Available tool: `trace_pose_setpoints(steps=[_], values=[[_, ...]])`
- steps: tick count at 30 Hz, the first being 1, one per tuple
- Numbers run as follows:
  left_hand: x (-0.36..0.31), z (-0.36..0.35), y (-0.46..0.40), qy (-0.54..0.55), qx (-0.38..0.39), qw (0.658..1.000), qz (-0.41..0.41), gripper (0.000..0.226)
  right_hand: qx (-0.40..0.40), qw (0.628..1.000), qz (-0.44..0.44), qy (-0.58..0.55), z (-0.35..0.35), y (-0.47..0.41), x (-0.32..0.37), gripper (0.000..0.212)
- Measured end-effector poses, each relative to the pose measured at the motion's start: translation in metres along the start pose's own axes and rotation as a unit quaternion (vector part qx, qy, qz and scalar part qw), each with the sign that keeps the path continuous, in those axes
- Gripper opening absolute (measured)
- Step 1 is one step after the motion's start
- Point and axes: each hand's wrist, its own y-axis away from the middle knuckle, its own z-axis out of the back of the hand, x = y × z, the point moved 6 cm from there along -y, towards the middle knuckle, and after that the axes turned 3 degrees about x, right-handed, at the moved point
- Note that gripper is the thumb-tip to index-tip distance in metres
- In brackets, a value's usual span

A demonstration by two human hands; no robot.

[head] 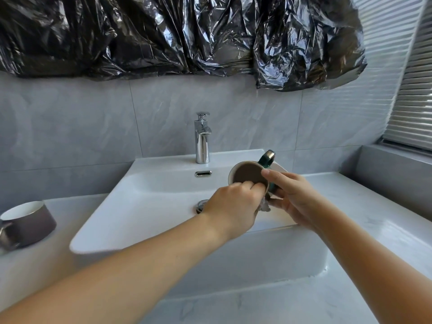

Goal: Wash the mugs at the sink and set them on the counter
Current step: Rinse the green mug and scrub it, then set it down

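Item: dark green ceramic mug [251, 177], centre-right of frame, tipped over the white basin [145, 206] so drips fall inside. Your right hand [292, 199] clasps it; your left hand [231, 206] scrubs its rim with a pinched cloth [265, 205]. Grey mug [28, 220] waits lower left.

Two bare forearms, left hand [230, 204], right hand [295, 199], seemingly no sleeves

The left hand's [230, 204] fingertips [257, 187] vanish inside the tilted dark-green ceramic mug [250, 176] — what they press there is hidden. Just below those fingers a crumpled pale scrap [265, 205] pokes out, too blurred to tell. The grey-brown mug's [25, 222] handle is smeared and cut by the frame's edge.
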Motion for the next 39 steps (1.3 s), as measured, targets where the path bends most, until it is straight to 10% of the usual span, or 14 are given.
trace_pose_setpoints(steps=[10, 19, 29, 39], values=[[0.008, 0.005, -0.018, 0.027, 0.237, 0.968, 0.074, 0.023, -0.060, 0.995, 0.021, 0.078, 0.003, 0.002, 0.002, 0.022], [0.007, -0.005, -0.027, 0.068, 0.282, 0.957, 0.023, 0.040, -0.086, 0.993, 0.045, 0.070, 0.005, 0.006, 0.007, 0.015], [0.011, 0.036, 0.000, -0.050, 0.066, 0.980, -0.179, 0.046, -0.093, 0.995, 0.033, 0.009, 0.004, 0.006, 0.007, 0.021], [0.012, 0.031, -0.018, -0.067, 0.159, 0.973, -0.151, 0.051, -0.119, 0.990, 0.060, 0.047, 0.009, 0.008, 0.009, 0.015]])
